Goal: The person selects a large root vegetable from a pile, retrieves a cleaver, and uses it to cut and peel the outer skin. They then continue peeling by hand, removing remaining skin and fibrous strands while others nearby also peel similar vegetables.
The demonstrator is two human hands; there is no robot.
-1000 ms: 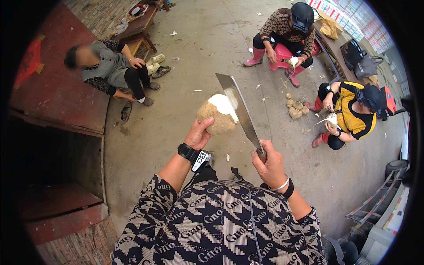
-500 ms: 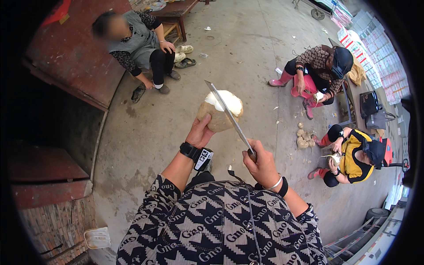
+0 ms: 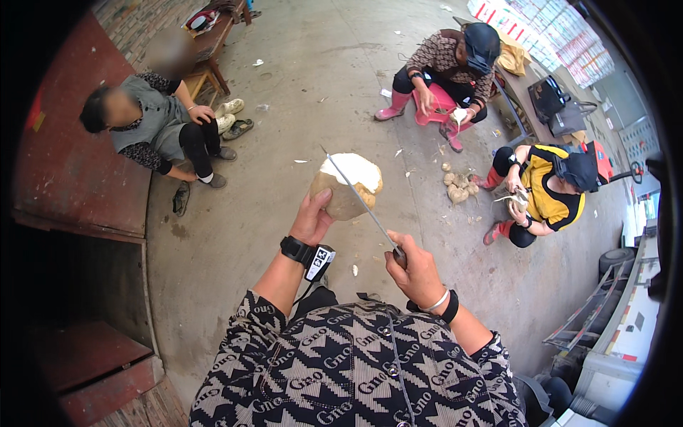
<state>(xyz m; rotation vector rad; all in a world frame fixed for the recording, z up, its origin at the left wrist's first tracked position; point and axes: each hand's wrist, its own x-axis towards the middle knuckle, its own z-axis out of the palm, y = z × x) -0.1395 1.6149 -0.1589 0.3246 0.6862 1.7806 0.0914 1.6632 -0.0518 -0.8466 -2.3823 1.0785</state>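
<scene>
My left hand grips a large round jicama from its left side, thumb on the brown skin. The upper part of the jicama is pared to white flesh, and brown skin covers the lower part. My right hand is closed round the handle of a long-bladed knife. The blade slants up and left across the jicama, along the border between white flesh and skin. From this angle I cannot tell how deep the edge sits.
A person sits at the left by a red metal door. On the right, two people in pink boots peel smaller roots, beside a pile of roots. Pale scraps dot the concrete floor. A bench holds bags.
The view has turned, shifting the surroundings. The knife blade now appears more edge-on, and more white flesh shows on the jicama. Both hands keep their holds.
</scene>
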